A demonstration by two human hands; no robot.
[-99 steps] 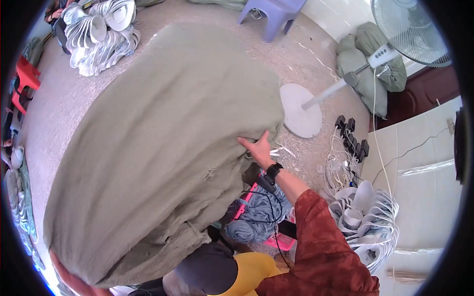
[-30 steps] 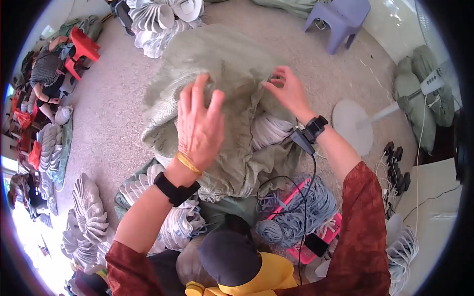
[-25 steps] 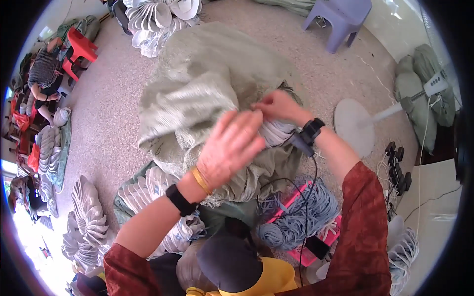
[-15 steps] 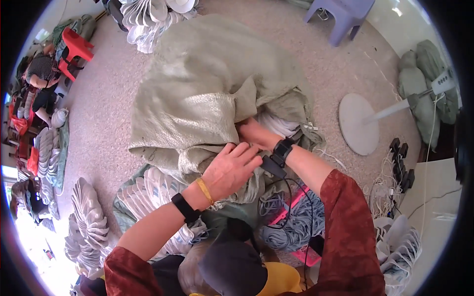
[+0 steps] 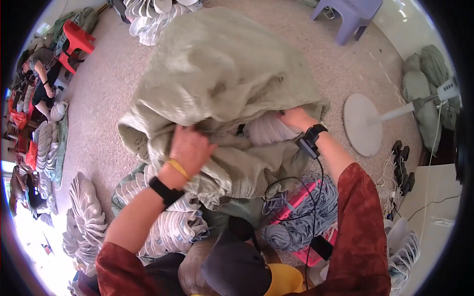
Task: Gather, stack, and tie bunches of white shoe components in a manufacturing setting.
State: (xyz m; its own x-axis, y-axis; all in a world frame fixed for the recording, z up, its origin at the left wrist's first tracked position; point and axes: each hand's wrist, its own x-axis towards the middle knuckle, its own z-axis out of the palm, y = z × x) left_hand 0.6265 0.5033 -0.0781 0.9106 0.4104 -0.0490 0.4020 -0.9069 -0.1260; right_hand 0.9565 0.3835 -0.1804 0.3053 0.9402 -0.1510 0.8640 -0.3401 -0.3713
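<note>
A large grey-green woven sack (image 5: 232, 59) lies on the floor before me, its mouth spread toward me. My left hand (image 5: 190, 150) grips the fabric at the left of the mouth, fingers curled into the folds. On the right, my right hand (image 5: 297, 119) has its fingertips at the upper edge of the mouth; they are partly hidden by the cloth. Between the hands, a bundle of white, layered flat pieces (image 5: 270, 129) shows inside the opening. The near lip of the sack sags in creases over the things below it.
Stacked white sole-shaped pieces (image 5: 170, 229) lie near left, with another fanned stack (image 5: 86, 212) beyond. A pink basket (image 5: 301, 200) holds grey-blue cord (image 5: 296, 227). A round-based stand (image 5: 363, 123) is at right, a purple stool (image 5: 348, 17) far right. A person (image 5: 43, 74) sits far left.
My hands have moved apart, the left one leftward and the right one to the right and farther away. The sack's mouth has widened, showing more of the white bundle.
</note>
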